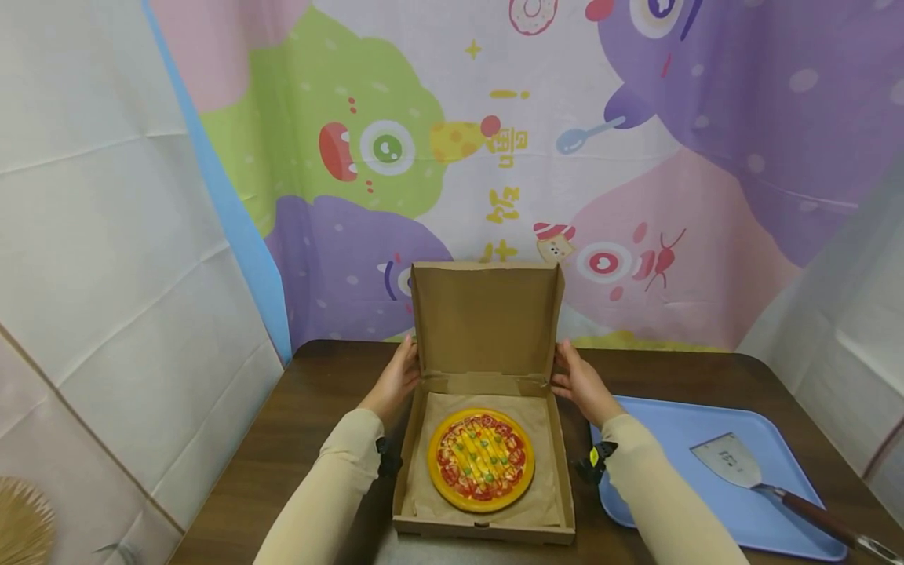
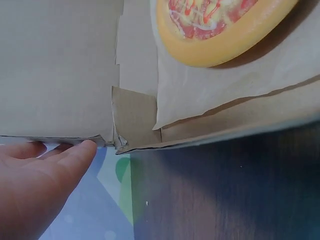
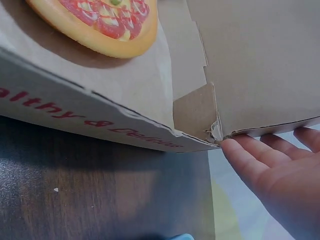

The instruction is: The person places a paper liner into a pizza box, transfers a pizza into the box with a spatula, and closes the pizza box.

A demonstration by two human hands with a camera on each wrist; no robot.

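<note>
A cardboard pizza box (image 1: 484, 536) lies on the table with its lid (image 1: 487, 322) raised at the back. Inside, a pizza (image 1: 481, 459) with a yellow rim rests on brown paper (image 1: 544, 502). My left hand (image 1: 394, 383) touches the lid's left side near the hinge, its fingers (image 2: 75, 157) fairly straight along the edge. On the opposite side, my right hand (image 1: 582, 384) touches the lid's right edge, with extended fingers (image 3: 250, 152) against the cardboard. Parts of both hands' fingertips are hidden behind the lid's sides.
To the right lies a blue tray (image 1: 657, 439), bearing a spatula (image 1: 734, 463) with a dark handle that reaches past the tray's edge. A printed cloth (image 1: 438, 71) hangs behind the dark wooden table (image 1: 282, 439). A straw-like woven object (image 1: 24, 522) shows at lower left.
</note>
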